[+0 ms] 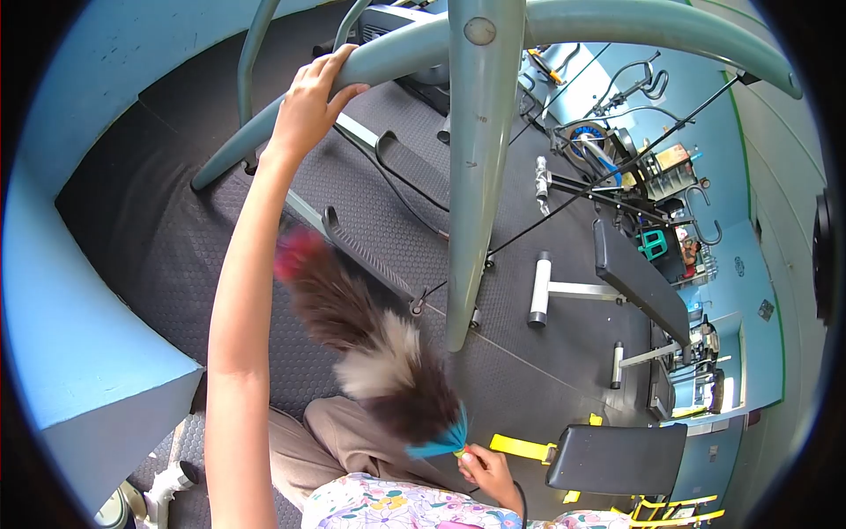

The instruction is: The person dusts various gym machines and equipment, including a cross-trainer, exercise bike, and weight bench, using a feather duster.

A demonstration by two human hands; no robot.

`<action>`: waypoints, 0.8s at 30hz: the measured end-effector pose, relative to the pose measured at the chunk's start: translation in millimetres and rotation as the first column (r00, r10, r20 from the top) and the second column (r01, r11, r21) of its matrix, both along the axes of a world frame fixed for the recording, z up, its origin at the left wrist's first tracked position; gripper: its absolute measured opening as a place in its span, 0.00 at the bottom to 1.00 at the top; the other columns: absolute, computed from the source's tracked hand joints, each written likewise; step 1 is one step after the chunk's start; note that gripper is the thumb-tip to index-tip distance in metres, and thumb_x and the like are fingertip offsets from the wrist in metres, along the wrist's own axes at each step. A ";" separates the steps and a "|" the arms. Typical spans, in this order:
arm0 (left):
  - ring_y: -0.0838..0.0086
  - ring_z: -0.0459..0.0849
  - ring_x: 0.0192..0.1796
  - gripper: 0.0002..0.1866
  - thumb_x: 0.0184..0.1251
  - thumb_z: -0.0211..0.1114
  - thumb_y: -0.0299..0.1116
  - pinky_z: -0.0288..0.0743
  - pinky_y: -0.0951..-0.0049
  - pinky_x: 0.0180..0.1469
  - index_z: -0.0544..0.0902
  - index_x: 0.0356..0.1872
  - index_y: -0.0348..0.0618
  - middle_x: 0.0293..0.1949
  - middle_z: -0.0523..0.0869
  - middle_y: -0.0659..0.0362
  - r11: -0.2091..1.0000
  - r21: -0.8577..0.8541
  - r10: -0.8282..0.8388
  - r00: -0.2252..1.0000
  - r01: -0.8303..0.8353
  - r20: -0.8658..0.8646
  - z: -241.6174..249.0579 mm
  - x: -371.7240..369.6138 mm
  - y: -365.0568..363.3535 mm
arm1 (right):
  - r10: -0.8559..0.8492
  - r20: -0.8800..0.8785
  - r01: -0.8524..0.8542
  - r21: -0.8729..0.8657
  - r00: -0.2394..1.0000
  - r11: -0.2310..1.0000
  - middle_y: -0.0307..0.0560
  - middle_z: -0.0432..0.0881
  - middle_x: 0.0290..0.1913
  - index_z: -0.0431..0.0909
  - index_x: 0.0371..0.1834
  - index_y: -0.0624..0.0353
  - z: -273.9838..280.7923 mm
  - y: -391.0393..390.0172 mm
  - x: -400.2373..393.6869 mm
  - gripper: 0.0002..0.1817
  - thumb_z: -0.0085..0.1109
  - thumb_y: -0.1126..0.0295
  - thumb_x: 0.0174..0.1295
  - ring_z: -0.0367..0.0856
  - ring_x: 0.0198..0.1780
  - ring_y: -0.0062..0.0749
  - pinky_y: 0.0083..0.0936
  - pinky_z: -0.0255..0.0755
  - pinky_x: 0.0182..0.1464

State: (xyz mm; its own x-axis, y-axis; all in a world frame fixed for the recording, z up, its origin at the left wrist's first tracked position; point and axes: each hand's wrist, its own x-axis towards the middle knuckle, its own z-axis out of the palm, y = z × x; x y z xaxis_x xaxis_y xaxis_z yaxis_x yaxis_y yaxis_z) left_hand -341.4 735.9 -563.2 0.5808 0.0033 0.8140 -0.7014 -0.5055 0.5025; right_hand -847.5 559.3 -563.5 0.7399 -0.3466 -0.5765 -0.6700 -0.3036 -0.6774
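My left hand [308, 101] is wrapped over the curved grey-green tube [397, 57] of an exercise machine, its fingers over the top and thumb toward me. Low in the view, my right hand [489, 472] is closed on a feather duster [388, 353] near its yellow-green collar. The duster has turquoise feathers at the base, brown and cream ones along its length and a blurred pink tip. It slants up and left across my lap, below the machine's pedals. Most of its handle is hidden by my hand.
A thick upright post [480, 176] of the machine stands ahead, beside a black pedal [370, 256]. Padded benches [617, 458] with yellow straps [524, 448] are at right. Other gym equipment lines the blue wall; a blue ledge [106, 353] juts in at left.
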 end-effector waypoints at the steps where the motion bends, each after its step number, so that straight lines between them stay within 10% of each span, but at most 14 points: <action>1: 0.58 0.74 0.53 0.27 0.59 0.61 0.42 0.68 0.62 0.54 0.67 0.60 0.50 0.50 0.77 0.52 1.000 0.001 -0.004 1.000 0.004 -0.004 0.1 -0.6 -0.1 | -0.046 0.106 0.041 0.051 0.993 0.998 0.38 0.69 0.18 0.71 0.31 0.66 4.6 11.0 7.1 0.15 0.45 0.64 0.67 0.63 0.18 0.14 0.12 0.58 0.20; 4: 0.58 0.74 0.53 0.27 0.59 0.61 0.42 0.68 0.62 0.54 0.67 0.59 0.50 0.50 0.77 0.51 1.000 0.005 -0.013 1.000 0.013 -0.011 2.4 0.1 2.4 | -0.426 0.186 0.310 0.448 0.885 0.839 0.39 0.67 0.20 0.67 0.36 0.64 -12.7 40.5 27.5 0.15 0.38 0.61 0.70 0.59 0.17 0.14 0.13 0.56 0.19; 8: 0.57 0.74 0.53 0.28 0.58 0.62 0.42 0.67 0.63 0.55 0.67 0.60 0.50 0.50 0.76 0.51 0.997 -0.009 -0.072 0.996 0.072 -0.049 5.3 -2.3 5.4 | -0.368 0.018 0.229 0.755 0.930 0.615 0.36 0.64 0.20 0.64 0.35 0.57 -42.9 81.0 81.6 0.18 0.33 0.53 0.70 0.59 0.17 0.14 0.11 0.55 0.18; 12: 0.53 0.74 0.52 0.28 0.57 0.62 0.42 0.68 0.61 0.53 0.67 0.59 0.50 0.49 0.76 0.48 0.996 0.012 -0.087 0.996 0.088 -0.023 8.3 -0.9 10.7 | -0.182 0.046 0.081 0.771 0.982 0.632 0.37 0.63 0.20 0.64 0.35 0.58 -36.2 111.9 156.2 0.23 0.35 0.47 0.67 0.58 0.17 0.15 0.13 0.56 0.18; 18: 0.53 0.75 0.51 0.29 0.55 0.64 0.44 0.69 0.61 0.52 0.67 0.58 0.48 0.48 0.77 0.50 0.993 0.052 -0.103 0.992 0.107 -0.073 11.1 0.7 18.1 | -0.483 0.053 0.208 0.858 0.874 0.470 0.39 0.63 0.20 0.62 0.35 0.57 -61.7 123.6 107.0 0.24 0.30 0.45 0.67 0.59 0.16 0.18 0.15 0.59 0.18; 24: 0.55 0.74 0.53 0.28 0.58 0.62 0.42 0.68 0.61 0.53 0.66 0.60 0.47 0.50 0.76 0.50 0.989 0.077 -0.119 0.988 0.127 -0.102 15.6 -2.4 14.1 | -0.265 0.040 0.082 0.898 0.963 0.432 0.39 0.63 0.21 0.62 0.34 0.59 -53.7 138.3 161.8 0.22 0.32 0.48 0.69 0.60 0.18 0.17 0.16 0.59 0.21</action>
